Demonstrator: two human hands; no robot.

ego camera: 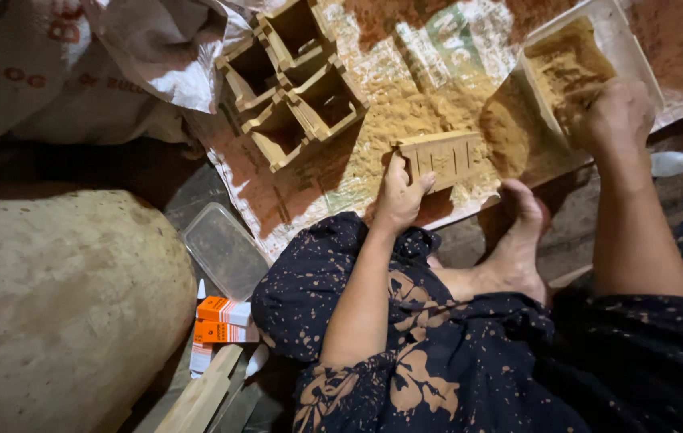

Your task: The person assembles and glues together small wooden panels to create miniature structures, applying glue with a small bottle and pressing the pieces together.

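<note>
**Wooden mould pinned by left hand, right hand in the powder tray**

Going L to R. Far left I see a big pale sack (pixel 60 313), a clear plastic lid (pixel 225 250) beside it and small orange cartons (pixel 223 319) below that; none touched. Up top, a cluster of empty wooden box moulds (pixel 293 80) sits on the printed sheet (pixel 293 188) spread on the floor.

Centre: my left hand (pixel 400 195) is clamped on the near left corner of a flat slotted wooden mould (pixel 441 156), thumb on the front edge, fingers on top. It lies flat on the sheet in a spill of tan powder (pixel 405 108). I judge it stiff, light, rough enough not to slip; the thin slot dividers look like the weak spot, so hold by the outer frame, not the ribs.

Right: my right hand (pixel 616 112) is curled down into the white tray (pixel 638 56) of the same powder. Fingers are buried, so I can't tell if it's gripping a pinch or just pressing. Powder looks loose, crumbly, spills easily.
</note>
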